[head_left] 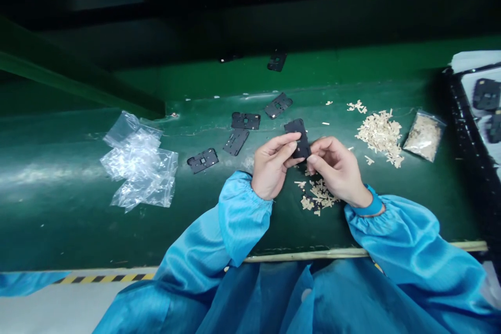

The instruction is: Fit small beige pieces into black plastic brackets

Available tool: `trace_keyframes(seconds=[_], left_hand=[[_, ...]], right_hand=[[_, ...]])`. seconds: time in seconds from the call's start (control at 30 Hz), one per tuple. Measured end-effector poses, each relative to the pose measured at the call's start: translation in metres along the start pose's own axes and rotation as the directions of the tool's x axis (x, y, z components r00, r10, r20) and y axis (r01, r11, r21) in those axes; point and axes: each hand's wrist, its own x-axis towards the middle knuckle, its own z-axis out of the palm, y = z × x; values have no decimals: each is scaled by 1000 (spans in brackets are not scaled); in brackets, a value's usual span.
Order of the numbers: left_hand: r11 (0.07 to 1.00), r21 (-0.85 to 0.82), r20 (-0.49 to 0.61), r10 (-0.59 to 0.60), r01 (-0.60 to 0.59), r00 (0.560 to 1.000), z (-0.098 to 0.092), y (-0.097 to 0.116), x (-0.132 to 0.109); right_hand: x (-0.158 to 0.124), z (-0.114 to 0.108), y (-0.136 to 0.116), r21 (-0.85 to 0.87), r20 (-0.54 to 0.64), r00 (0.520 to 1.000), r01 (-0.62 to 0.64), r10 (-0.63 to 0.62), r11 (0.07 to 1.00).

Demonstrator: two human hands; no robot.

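My left hand grips a flat black plastic part between thumb and fingers, tilted above the green bench. At the part's lower right corner, my right hand has its thumb and fingertips pinched together. Whatever that pinch holds, if anything, is hidden. Below the hands lies a small heap of pale cut strips, scattered on the bench, with something dark under some of them. A larger pile of pale strips is to the right of my right hand.
Similar black parts lie left of and beyond my hands. Clear plastic bags are heaped at the left. A filled bag of pale pieces sits at right, near a black-rimmed bin. The bench's front edge runs before my body.
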Motion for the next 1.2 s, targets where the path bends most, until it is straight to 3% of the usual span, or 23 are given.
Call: trace_keyframes(seconds=[0.17,0.27,0.43,0.6,0.7,0.93,1.2], left_hand=[[999,-30,-11,-16,16,1000,1,-1,-1],[1000,-19,-16,6,-6,1000,1,-2,0],[988,100,-71,126,-119,989,-1,-2,0],[917,307,-45,282,-255,958,0,-2,-6],[894,344,-38,320,-288,947,0,-4,-7],[889,359,-47,322,-285,945,-1,-5,-5],[928,305,-50,240,-214,970,-2,-4,-4]], right_hand=[[0,7,3,-43,-60,994,84,-86,996],[3,6,1,-28,-45,998,53,-54,998],[8,-6,-5,8,47,995,-85,84,996],[9,-7,-1,-72,-5,998,-65,64,995],[7,-2,6,-95,-28,999,-36,34,995],[8,-3,4,-36,60,995,-75,77,997],[8,-13,-2,-151,76,996,-45,56,988]])
